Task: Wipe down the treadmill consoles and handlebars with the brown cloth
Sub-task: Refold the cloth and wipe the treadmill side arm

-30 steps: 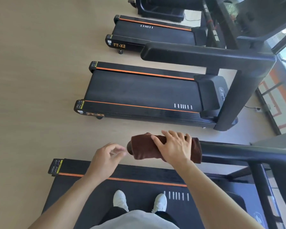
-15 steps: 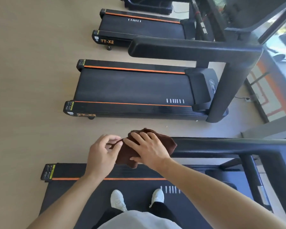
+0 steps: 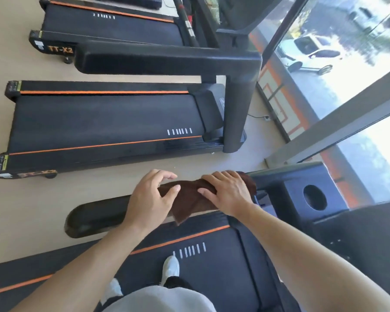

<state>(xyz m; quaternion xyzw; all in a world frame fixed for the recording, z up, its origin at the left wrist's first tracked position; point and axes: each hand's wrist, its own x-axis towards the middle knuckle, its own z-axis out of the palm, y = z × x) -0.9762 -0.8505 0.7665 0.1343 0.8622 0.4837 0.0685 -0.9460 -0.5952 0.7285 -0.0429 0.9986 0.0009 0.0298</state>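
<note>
The brown cloth [image 3: 189, 195] is draped over the black left handlebar [image 3: 95, 215] of the treadmill I stand on. My left hand [image 3: 151, 197] covers the cloth's left end, thumb on the fabric and fingers curved over the bar's far side. My right hand [image 3: 225, 192] grips the cloth's right part around the bar, close to the console. A loose corner of cloth hangs below the bar between my hands. The console [image 3: 288, 199] with a round cup hole [image 3: 314, 197] sits just right of my right hand.
A second treadmill [image 3: 104, 122] lies parallel beyond the bar, its own handlebar [image 3: 158, 58] and upright above it; a third one [image 3: 108, 25] is further back. Large windows [image 3: 347, 75] run along the right. My white shoes [image 3: 171, 267] stand on the belt.
The cloth slid from the handlebar's free end along the bar toward the console. My left hand came onto the cloth and moved along with it. The view swung right.
</note>
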